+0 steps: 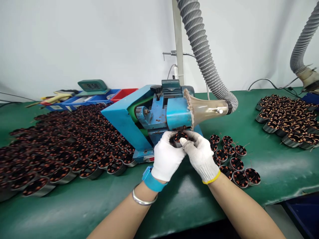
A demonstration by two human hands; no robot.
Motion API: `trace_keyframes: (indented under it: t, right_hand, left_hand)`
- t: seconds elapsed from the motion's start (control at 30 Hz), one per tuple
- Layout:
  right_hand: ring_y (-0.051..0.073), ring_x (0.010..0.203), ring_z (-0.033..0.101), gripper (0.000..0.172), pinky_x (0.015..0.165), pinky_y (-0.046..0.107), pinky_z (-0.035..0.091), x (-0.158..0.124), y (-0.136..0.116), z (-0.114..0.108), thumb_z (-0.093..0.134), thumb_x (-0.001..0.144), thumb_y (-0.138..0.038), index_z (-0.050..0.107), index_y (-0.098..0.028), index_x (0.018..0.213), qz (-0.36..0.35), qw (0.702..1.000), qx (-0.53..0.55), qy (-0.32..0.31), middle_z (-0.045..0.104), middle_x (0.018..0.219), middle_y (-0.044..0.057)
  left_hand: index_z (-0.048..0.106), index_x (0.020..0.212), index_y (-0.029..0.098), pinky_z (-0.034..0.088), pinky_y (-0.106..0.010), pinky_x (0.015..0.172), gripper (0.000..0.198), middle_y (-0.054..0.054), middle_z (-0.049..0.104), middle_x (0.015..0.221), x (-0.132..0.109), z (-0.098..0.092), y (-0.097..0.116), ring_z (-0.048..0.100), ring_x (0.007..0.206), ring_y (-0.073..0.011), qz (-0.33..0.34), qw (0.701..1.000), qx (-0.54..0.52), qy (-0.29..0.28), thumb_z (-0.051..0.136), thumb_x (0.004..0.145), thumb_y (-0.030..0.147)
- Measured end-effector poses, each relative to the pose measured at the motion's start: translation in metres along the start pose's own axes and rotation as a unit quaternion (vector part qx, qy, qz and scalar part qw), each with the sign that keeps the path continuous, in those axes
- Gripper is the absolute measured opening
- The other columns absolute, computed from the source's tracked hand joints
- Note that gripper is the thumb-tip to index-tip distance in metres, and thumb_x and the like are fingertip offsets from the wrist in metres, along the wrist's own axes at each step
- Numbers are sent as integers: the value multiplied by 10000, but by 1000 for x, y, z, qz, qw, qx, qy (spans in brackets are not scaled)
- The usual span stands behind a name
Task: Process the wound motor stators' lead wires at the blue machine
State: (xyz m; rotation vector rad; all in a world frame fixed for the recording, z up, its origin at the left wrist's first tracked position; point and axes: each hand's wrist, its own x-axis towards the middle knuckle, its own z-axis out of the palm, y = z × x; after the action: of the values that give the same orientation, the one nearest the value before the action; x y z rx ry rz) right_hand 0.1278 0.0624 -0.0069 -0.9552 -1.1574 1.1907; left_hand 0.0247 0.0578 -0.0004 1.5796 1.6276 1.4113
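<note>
Both hands wear white knitted gloves and hold one motor stator (179, 137) between them, a steel ring with copper windings and black inserts. My left hand (167, 156) grips its left side with the fingers curled round. On its right side my right hand (200, 151) is closed, the thumb lying on the near rim. The stator is right below the front of a blue belt-driven machine (178, 113); whether it touches the machine is hidden. A clear plastic funnel (206, 111) is fixed to the machine's right end.
Many stators (67, 149) cover the table's left side. Several stand just right of my hands (229, 154), with another group (290, 121) farther right. A grey hose (199, 36) rises from the funnel. Blue bins, a red bin (124, 94) and a digital clock (92, 85) stand behind.
</note>
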Motion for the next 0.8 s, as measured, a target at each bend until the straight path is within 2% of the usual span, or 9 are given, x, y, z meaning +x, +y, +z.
trace_keyframes:
  t: [0.2,0.33,0.6,0.7,0.8]
  right_hand:
    - [215,877,671,341,811,326,541,0,-7,1,645,797,-320,620,-120,1072,16,1000,17,8,715,907,74]
    - [211,884,673,344,802,312,543,-1,-7,3,652,787,-325,616,-125,1065,11,1000,20,19,717,940,77]
    - [229,892,679,356,831,354,546,-1,-6,7,662,759,-328,618,-133,1053,-2,998,49,29,720,973,96]
    - [228,875,677,365,818,362,549,-8,-1,5,670,749,-327,606,-137,1053,2,999,37,34,714,960,97]
    - [229,903,662,343,831,362,537,-19,3,-2,690,734,-296,617,-155,1037,-24,1000,-11,13,695,979,89]
  left_hand:
    - [593,901,203,488,-278,602,276,-27,707,763,5,-4,9,666,679,-199,3,999,41,-16,694,658,289]
    - [606,898,200,463,-269,576,245,-6,682,676,7,-8,12,637,613,-181,13,998,64,-24,663,677,288]
    - [604,888,207,479,-281,592,226,-6,685,706,8,-7,14,648,641,-185,17,999,42,-29,663,675,254]
    - [593,925,204,507,-300,649,294,-22,691,787,0,-7,7,656,716,-196,25,999,15,-28,691,650,234]
    - [560,983,206,531,-321,733,381,-37,677,896,-15,-10,-7,654,813,-202,43,998,-35,-36,716,635,221]
